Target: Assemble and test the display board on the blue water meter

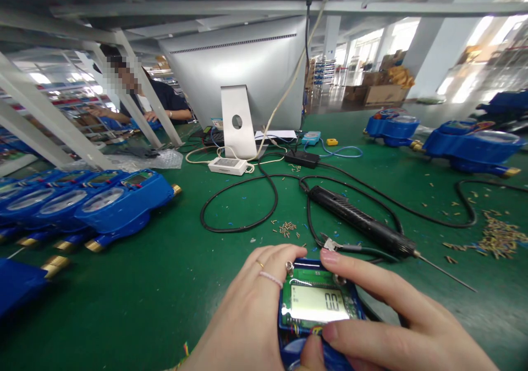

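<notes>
A blue water meter [317,305] with an open top sits at the near edge of the green bench, its green circuit board and lit LCD reading "00" facing up. My left hand [251,305] grips its left side, fingers curled over the top edge beside a small screw. My right hand [396,321] clasps the right side, index finger lying along the top edge and thumb pressed on the lower edge of the board. A black electric screwdriver [363,222] lies on the mat just beyond the meter, tip pointing right.
A row of blue meters [82,206] lines the left side, with more meters [470,145] at the far right. A pile of brass screws [495,239] lies right. A monitor's back [243,79], cables and a white adapter [227,165] stand mid-table. Another person [157,104] works behind the left frame.
</notes>
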{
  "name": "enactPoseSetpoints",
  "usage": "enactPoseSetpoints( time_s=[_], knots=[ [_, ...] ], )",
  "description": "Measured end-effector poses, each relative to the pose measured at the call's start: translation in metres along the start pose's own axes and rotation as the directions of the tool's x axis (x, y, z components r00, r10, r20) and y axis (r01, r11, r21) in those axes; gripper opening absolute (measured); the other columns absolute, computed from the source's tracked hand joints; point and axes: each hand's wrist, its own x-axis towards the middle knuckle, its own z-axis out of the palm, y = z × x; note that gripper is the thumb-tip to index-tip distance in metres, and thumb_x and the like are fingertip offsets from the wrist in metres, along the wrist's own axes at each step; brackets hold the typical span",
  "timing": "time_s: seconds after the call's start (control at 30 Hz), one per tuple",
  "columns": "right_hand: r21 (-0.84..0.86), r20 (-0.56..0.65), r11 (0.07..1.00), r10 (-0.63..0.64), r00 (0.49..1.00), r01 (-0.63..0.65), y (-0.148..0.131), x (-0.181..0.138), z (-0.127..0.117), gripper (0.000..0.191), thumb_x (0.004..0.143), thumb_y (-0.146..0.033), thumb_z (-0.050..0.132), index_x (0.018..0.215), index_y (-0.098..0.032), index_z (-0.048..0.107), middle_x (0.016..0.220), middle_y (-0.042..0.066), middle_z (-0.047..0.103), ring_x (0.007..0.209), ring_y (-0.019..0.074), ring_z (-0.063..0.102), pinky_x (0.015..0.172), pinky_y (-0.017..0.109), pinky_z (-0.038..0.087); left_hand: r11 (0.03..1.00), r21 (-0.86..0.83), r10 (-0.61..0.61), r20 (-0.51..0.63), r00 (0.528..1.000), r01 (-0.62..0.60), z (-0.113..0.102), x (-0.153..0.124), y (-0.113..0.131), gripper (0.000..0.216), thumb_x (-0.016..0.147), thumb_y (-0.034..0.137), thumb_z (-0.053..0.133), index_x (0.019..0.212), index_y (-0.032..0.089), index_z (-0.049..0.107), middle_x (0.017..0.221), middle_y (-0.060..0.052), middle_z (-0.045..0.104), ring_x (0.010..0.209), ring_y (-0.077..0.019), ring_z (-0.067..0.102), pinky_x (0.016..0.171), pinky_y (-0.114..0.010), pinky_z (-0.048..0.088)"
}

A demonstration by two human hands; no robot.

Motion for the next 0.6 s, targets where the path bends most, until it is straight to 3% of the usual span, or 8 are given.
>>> enactPoseSetpoints(
  time_s=[0.2, 0.37, 0.6],
  knots=[
    [-0.087, 0.057, 0.995, -0.035, 0.998, 0.040, 0.008, -0.001, -0.001, 0.011, 0.068, -0.038, 0.075, 0.078, -0.040, 0.075, 0.130, -0.007, 0.056, 0.089, 0.0181, 0.071, 0.092, 0.025, 0.048, 1.000, -0.014, -0.005, -0.014, 1.000, 0.005, 0.002, 0.000, 0.000, 0.068, 0.065, 0.013, 0.063, 0.128, 0.024, 0.040, 0.128, -0.002, 0.054, 0.117, -0.0208, 0.052, 0.102, -0.031, 0.042],
    [-0.146, 0.075, 0.986, -0.073, 0.994, 0.084, 0.012, -0.004, -0.001, 0.016, 0.068, -0.038, 0.076, 0.083, -0.042, 0.074, 0.127, -0.007, 0.058, 0.089, 0.0194, 0.070, 0.091, 0.025, 0.049, 0.998, -0.064, -0.019, -0.033, 0.999, 0.017, 0.003, 0.001, -0.001, 0.066, 0.065, 0.013, 0.064, 0.126, 0.025, 0.043, 0.126, -0.004, 0.056, 0.115, -0.0240, 0.053, 0.099, -0.035, 0.044],
    [-0.093, 0.028, 0.995, 0.038, 0.999, -0.035, 0.011, 0.001, -0.004, 0.051, 0.075, -0.039, 0.070, 0.123, -0.030, 0.057, 0.113, -0.001, 0.069, 0.083, 0.0154, 0.072, 0.084, 0.016, 0.051, 0.998, -0.038, -0.044, 0.017, 0.999, 0.045, -0.001, 0.000, 0.001, 0.064, 0.066, 0.017, 0.064, 0.126, 0.024, 0.044, 0.126, -0.004, 0.057, 0.115, -0.0234, 0.054, 0.099, -0.035, 0.046]
  ],
)
